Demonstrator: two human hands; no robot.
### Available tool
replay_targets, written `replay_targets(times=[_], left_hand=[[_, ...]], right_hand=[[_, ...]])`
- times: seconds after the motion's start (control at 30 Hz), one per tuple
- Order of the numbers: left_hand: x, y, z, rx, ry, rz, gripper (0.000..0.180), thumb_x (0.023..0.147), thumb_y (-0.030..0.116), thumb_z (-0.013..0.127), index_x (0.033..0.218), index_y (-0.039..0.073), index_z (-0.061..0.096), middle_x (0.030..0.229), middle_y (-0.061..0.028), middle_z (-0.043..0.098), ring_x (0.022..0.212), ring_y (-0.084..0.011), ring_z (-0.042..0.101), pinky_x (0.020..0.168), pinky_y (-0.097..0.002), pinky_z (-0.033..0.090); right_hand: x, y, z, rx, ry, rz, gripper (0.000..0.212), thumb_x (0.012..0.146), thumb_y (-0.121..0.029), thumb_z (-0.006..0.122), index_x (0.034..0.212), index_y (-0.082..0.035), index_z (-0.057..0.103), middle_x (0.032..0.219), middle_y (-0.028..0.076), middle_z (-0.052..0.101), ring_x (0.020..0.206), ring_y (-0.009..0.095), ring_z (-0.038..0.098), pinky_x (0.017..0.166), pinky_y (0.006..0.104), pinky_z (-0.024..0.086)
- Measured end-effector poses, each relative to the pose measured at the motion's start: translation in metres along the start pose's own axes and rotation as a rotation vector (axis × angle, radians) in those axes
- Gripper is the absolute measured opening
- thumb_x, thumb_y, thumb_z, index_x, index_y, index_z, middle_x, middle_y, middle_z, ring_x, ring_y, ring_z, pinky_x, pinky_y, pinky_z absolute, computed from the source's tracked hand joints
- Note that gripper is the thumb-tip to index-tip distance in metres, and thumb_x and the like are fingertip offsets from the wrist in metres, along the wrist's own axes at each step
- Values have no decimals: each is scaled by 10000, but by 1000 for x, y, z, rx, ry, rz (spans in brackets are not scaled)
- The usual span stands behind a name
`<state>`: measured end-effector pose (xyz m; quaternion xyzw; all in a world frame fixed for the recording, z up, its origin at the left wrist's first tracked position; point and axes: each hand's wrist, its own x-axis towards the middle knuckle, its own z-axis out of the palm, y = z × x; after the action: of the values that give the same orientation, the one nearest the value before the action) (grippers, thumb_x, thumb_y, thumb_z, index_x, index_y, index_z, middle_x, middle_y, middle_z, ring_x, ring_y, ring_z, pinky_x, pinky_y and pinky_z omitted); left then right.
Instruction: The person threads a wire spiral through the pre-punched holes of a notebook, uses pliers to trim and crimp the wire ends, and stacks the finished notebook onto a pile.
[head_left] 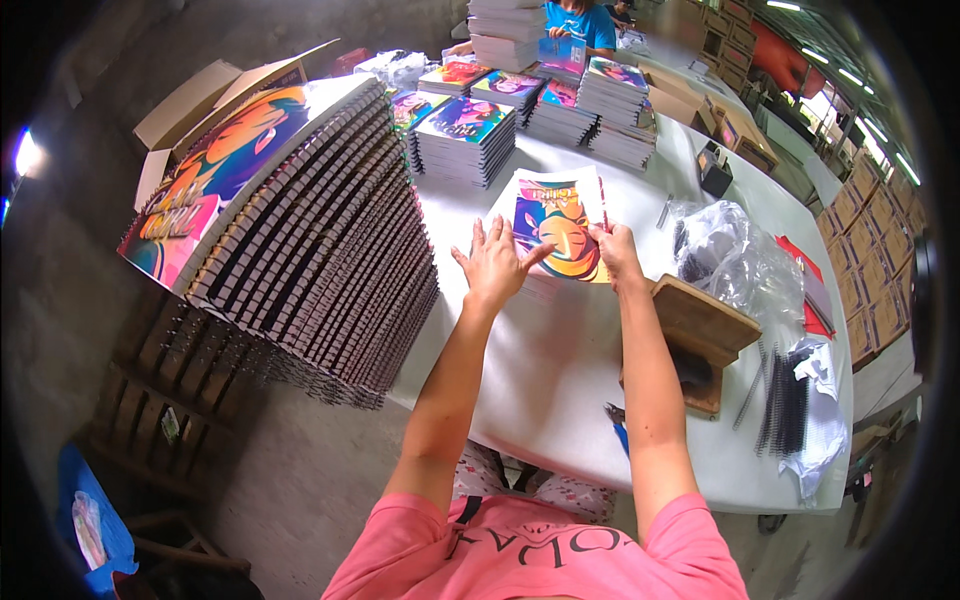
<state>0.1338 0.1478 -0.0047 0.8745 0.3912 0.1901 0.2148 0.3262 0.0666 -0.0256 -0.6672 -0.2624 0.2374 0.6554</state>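
Note:
A booklet with a colourful illustrated cover (563, 235) lies on the white table in front of me, with white sheet edges around the cover. My left hand (495, 262) is open beside it, fingers spread, its thumb reaching over the cover's left side. The right edge of the booklet is pinched in my right hand (618, 252), fingers closed. A thin red-and-white strip stands up by those fingers; I cannot tell what it is. To the left rises a large pile of spiral-bound notebooks (320, 235), black coils facing me.
Stacks of notebooks (465, 135) stand at the back, where another person in a blue top (597, 30) is. On the right are a brown wooden block (705, 325), a clear plastic bag (735, 250), black binding coils (783, 405) and a black box (714, 170).

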Motion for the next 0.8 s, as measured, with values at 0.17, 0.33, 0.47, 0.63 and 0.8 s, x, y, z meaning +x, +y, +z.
replay_targets(times=[0.17, 0.33, 0.47, 0.63, 0.8], left_hand=[[9, -19, -2, -327, -12, -13, 1002, 710, 818, 387, 1333, 34, 423, 1428, -156, 343, 1373, -394, 121, 983, -709, 107], [23, -13, -15, -748, -75, 5, 753, 860, 638, 411, 1223, -11, 530, 1180, -184, 574, 1272, -259, 370, 1122, -382, -29], [28, -10, -23, -679, -81, 4, 775, 796, 700, 445, 1204, 51, 566, 1178, -223, 557, 1296, -355, 224, 1076, -517, 52], [29, 4, -25, -641, 54, 53, 633, 869, 558, 506, 1139, -7, 598, 1009, -133, 645, 1050, -174, 536, 1051, -367, 267], [37, 27, -42, -1021, -62, -76, 738, 867, 611, 449, 1215, -36, 523, 1050, -149, 625, 1065, -249, 543, 884, -375, 456]], right_hand=[[-32, -36, 26, -493, 137, -214, 260, 800, -109, 581, 1051, -40, 591, 950, 184, 657, 876, 338, 638, 766, 397, 492], [-54, -59, 48, -773, 120, -169, 439, 838, -160, 496, 1266, -71, 455, 1289, 176, 487, 1211, 338, 443, 1004, 608, 244], [-71, -56, 69, -867, 176, -230, 492, 861, -148, 442, 1333, -21, 388, 1415, 200, 341, 1358, 321, 244, 1047, 642, 122], [-64, -37, 64, -753, 211, -235, 458, 846, -108, 478, 1289, -13, 414, 1370, 212, 386, 1305, 336, 325, 1034, 582, 222], [-41, -5, 36, 121, 133, -63, 350, 856, -40, 528, 1195, 12, 463, 1046, 129, 621, 937, 223, 609, 834, 337, 490]])
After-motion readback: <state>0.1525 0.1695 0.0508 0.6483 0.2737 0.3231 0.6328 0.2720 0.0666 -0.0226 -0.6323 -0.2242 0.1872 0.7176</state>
